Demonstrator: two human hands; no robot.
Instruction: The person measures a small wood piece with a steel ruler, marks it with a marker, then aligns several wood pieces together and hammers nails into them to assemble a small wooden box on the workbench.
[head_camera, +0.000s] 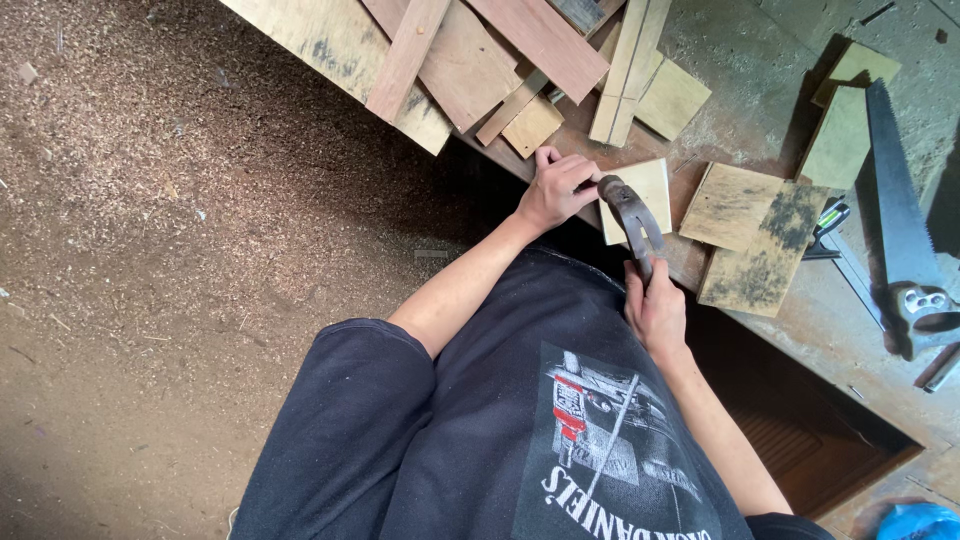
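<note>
Scene: I look down on a person at a worn desk (760, 130), with a sawdust floor (150, 200) to the left.

Left hand: The left hand (556, 188) is closed, its fingers curled at the left edge of a small pale wood block (652, 190), pinning it at the near edge of the desk.

Right hand: The right hand (655, 310) is clamped round the handles of dark metal pincers (632, 222), whose head rests on the block just beside the left fingers.

Block: It lies flat at the near edge of the desk, between the plank pile and two stained boards. I judge it light, stiff and apt to slide on the dusty top, so it is best held by its edges or pressed down flat.

Pincers: They look heavy for their size, rigid, a little rusty and not slippery. I would grip low on both handles, as the right hand does. What the head bites on I cannot tell.

Planks: A loose pile of planks (450, 50) and offcuts lies on the far left of the desk, some overhanging the edge.

Boards: Two stained boards (760, 225) lie just right of the block, the nearer one overlapping the other.

Saw: A handsaw (900, 220) lies on the right of the desk, well apart from both hands, its handle toward the near side.

Far right: Two greenish offcuts (840, 120) sit beside the saw blade.
</note>
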